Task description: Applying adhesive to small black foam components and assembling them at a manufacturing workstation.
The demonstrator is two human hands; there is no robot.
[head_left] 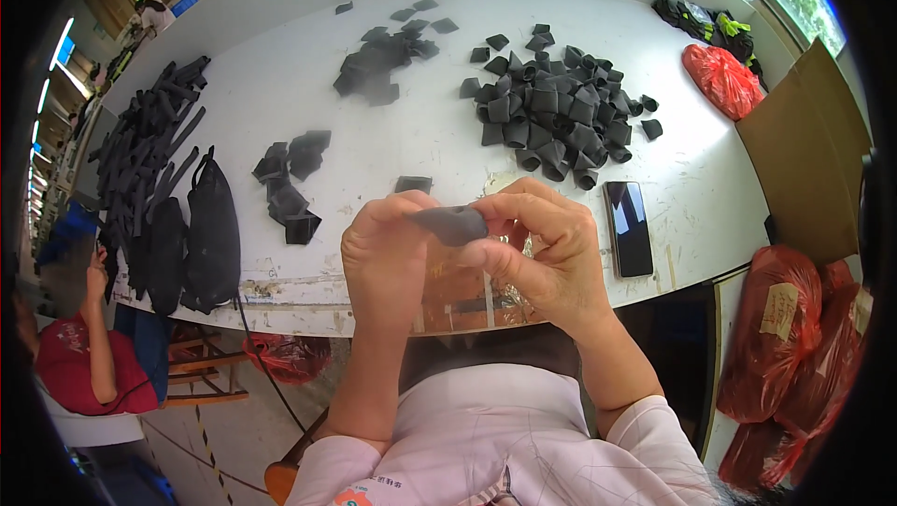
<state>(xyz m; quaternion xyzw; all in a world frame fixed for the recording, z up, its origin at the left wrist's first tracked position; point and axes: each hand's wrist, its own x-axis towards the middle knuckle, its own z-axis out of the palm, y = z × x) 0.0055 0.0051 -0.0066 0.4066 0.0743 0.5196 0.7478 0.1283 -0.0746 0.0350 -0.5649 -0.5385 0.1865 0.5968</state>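
Observation:
Over the front edge of the white table, both hands are raised and close together. Between them is a dark grey piece of fabric [450,224], curled into a short tube. My left hand [376,249] pinches its left end, and my right hand [551,244] grips its right end with thumb and index finger. Behind the hands lies a single flat dark piece [414,185]. Farther back on the right is a heap of looped dark pieces [551,99]. Flat dark pieces lie in two loose groups, one at the far middle [374,67] and one left of my hands [288,184].
Long black strips [149,146] and a black bag [213,235] lie along the left side. A phone [629,230] rests right of my hands. Red plastic bags [775,338] and a cardboard sheet [804,142] stand at the right. Another person [89,356] sits at left.

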